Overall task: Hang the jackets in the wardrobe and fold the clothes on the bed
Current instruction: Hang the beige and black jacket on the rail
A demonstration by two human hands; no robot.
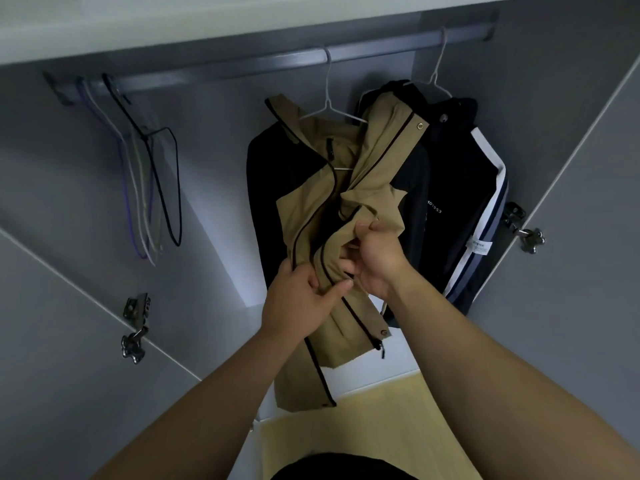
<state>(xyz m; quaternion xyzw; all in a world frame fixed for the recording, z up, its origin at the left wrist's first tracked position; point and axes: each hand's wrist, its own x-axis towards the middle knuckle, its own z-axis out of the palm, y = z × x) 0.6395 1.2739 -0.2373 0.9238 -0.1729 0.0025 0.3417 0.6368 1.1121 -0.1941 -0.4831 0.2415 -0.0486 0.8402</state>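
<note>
Two jackets on one grey rail (207, 69) inside an open wardrobe (214, 168), viewed close and looking upward. Near the middle, a tan-and-black jacket (311, 209), front unzipped, tan fabric bunched and twisted halfway down. Just beside it on the right and touching it, a dark jacket (450, 188) with white and grey-blue stripes down its outer side, small white lettering on the chest and one white label lower down. Two white wire hangers (327, 98) in use, one per jacket, hooks over the rail.

Two bare hands, both on the tan-and-black jacket. Left hand (299, 303) curled round the zip edge of one front panel, thumb lying across the fabric. Right hand (377, 259) slightly higher, fingers closed on a bunch of the other front panel. Both gripping cloth, neither spread wide.

Far left on the rail, well apart from the jackets, four empty hangers (149, 188) bunched together, as best counted: one purple, one white, one pale beige, one black.

Two doors (52, 358) swung open, one at each side. Two metal hinges (136, 327), one on each side. Below, one strip of pale yellow wood floor (398, 427).
</note>
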